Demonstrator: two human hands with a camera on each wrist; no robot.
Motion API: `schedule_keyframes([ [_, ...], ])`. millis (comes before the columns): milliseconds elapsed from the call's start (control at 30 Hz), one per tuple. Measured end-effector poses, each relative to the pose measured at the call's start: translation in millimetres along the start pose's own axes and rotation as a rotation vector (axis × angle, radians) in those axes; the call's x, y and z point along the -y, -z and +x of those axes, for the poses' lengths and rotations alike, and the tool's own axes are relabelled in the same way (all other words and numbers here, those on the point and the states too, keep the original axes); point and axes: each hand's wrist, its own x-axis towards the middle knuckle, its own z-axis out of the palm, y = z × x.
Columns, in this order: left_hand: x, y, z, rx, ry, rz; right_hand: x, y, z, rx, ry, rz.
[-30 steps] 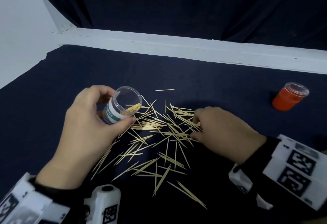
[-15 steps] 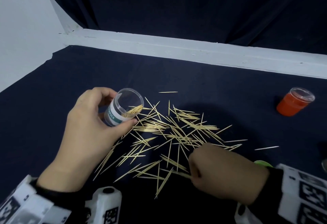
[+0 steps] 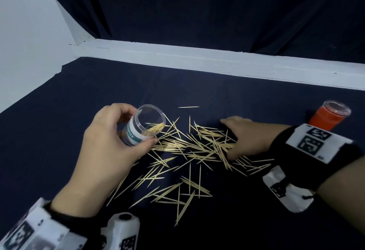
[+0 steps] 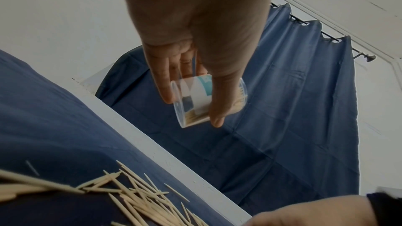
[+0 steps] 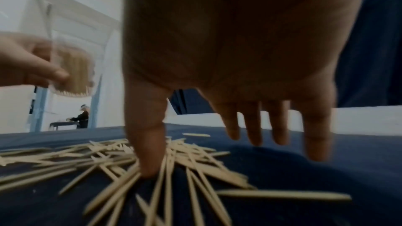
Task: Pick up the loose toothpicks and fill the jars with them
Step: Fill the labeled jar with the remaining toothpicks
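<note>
My left hand (image 3: 106, 151) grips the clear jar (image 3: 145, 125), thumb along its underside and fingers curled over the top; the jar is tipped on its side with its open mouth facing the heap of loose toothpicks (image 3: 189, 149), and it hangs just above the dark blue cloth (image 3: 237, 99) at the heap's left edge. A small bunch of toothpicks already lies inside it, against the lower wall. From the left wrist the same jar (image 4: 202, 99) shows its white and teal label between my thumb and fingers

My right hand (image 3: 248, 137) is spread over the right edge of the heap, holding nothing. The thumb (image 5: 150, 143) presses down into the toothpicks (image 5: 152, 164), and the four fingers (image 5: 252, 123) are straight and apart, pointing down at the cloth beyond the heap; whether their tips touch it I cannot tell

The heap fans out across the cloth between my two hands and toward me, with one stray toothpick (image 3: 188, 107) lying alone just past its far edge. The orange jar (image 3: 327, 116) stands well to the right of the heap, behind my right wrist, near the white ledge (image 3: 197, 60) that runs along the far side of the cloth
</note>
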Motion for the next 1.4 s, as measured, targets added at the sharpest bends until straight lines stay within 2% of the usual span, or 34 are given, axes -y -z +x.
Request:
schedule_keyframes([
  [233, 0, -2, 2, 0.009, -0.01, 0.001, 13, -9, -2, -0.054, 0.106, 0.054],
  [433, 0, -3, 2, 0.016, -0.006, -0.002, 7, -15, -18, -0.025, -0.013, 0.028],
  [733, -4, -5, 3, 0.058, -0.007, 0.035, 18, -26, -18, -0.104, 0.069, 0.067],
  [900, -4, -6, 4, 0.093, -0.01, 0.075, 17, -31, -12, -0.158, 0.105, -0.055],
  [1000, -5, -8, 4, 0.11, -0.007, 0.085, 17, -34, -10, -0.142, 0.116, -0.128],
  [1233, -4, -10, 5, 0.146, -0.013, 0.13, 21, -37, -12, -0.124, 0.053, -0.257],
  [1400, -1, -10, 7, 0.162, 0.004, 0.153, 19, -35, -15, -0.097, 0.096, -0.177],
])
